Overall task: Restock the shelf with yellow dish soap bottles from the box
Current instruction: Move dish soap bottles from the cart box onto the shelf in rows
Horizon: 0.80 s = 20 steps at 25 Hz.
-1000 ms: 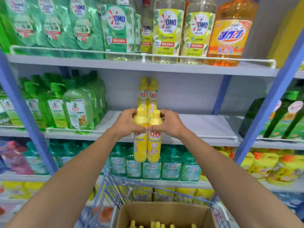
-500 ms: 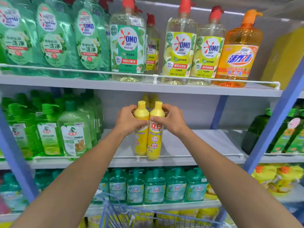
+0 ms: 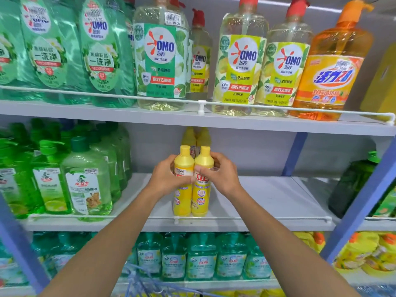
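Two yellow dish soap bottles stand side by side on the middle shelf (image 3: pixel 267 202), just behind its white front rail. My left hand (image 3: pixel 166 179) grips the left bottle (image 3: pixel 182 198) around its upper body. My right hand (image 3: pixel 222 174) grips the right bottle (image 3: pixel 201 200) the same way. Behind them, two more yellow bottles (image 3: pixel 196 137) stand further back on the shelf, mostly hidden. The box is out of view.
Green pump bottles (image 3: pixel 85 179) fill the shelf's left part. A dark green bottle (image 3: pixel 351 185) stands at the right. OMO bottles (image 3: pixel 240 61) and an orange bottle (image 3: pixel 330 69) line the shelf above. A blue cart rim (image 3: pixel 137 281) shows at the bottom.
Both hands carried the two bottles up from over the box and forward over the rail onto the shelf. The view tilted up, so the box dropped out of sight.
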### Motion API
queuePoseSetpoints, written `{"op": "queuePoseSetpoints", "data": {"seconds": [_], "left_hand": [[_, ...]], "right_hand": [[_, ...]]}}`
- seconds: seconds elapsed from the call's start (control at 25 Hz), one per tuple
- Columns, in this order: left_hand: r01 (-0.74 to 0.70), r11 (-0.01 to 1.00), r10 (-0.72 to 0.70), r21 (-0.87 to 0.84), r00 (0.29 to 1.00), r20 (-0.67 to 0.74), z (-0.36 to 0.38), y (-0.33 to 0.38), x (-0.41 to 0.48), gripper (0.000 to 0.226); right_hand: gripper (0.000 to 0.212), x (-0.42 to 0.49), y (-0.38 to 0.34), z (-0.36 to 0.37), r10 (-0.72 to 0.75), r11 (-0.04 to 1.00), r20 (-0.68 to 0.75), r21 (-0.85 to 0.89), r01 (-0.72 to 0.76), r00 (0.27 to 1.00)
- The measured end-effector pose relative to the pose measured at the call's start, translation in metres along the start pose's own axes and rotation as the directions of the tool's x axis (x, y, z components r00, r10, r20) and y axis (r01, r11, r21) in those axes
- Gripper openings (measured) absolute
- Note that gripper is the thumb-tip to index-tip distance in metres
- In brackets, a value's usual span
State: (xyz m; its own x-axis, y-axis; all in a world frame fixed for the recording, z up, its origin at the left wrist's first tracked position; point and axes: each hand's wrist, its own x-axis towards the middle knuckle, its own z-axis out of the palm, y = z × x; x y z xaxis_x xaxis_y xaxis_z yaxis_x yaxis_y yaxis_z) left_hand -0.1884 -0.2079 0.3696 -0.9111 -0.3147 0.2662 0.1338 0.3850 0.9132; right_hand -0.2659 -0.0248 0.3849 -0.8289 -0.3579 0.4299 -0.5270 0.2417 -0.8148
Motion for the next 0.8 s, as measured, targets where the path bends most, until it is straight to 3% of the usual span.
{"op": "queuePoseSetpoints", "data": {"seconds": [0.12, 0.24, 0.48, 0.8], "left_hand": [[0.096, 0.993, -0.082, -0.065, 0.978, 0.192, -0.004, -0.037, -0.017, 0.062], [0.108, 0.994, -0.107, -0.023, 0.992, 0.068, 0.004, -0.057, -0.026, 0.062], [0.101, 0.993, -0.093, 0.06, 0.988, -0.125, 0.034, -0.057, -0.034, 0.053], [0.16, 0.961, -0.12, 0.224, 0.976, -0.183, 0.05, -0.064, -0.031, 0.055]], "right_hand": [[0.067, -0.009, 0.019, 0.007, 0.048, 0.998, -0.016, 0.049, -0.047, 0.999], [0.065, -0.03, 0.048, 0.025, 0.115, 0.993, 0.005, -0.033, -0.114, 0.993], [0.061, -0.046, 0.076, 0.031, 0.165, 0.984, 0.062, 0.063, -0.169, 0.984], [0.062, -0.057, 0.092, 0.034, 0.248, 0.967, 0.152, -0.096, -0.235, 0.957]]}}
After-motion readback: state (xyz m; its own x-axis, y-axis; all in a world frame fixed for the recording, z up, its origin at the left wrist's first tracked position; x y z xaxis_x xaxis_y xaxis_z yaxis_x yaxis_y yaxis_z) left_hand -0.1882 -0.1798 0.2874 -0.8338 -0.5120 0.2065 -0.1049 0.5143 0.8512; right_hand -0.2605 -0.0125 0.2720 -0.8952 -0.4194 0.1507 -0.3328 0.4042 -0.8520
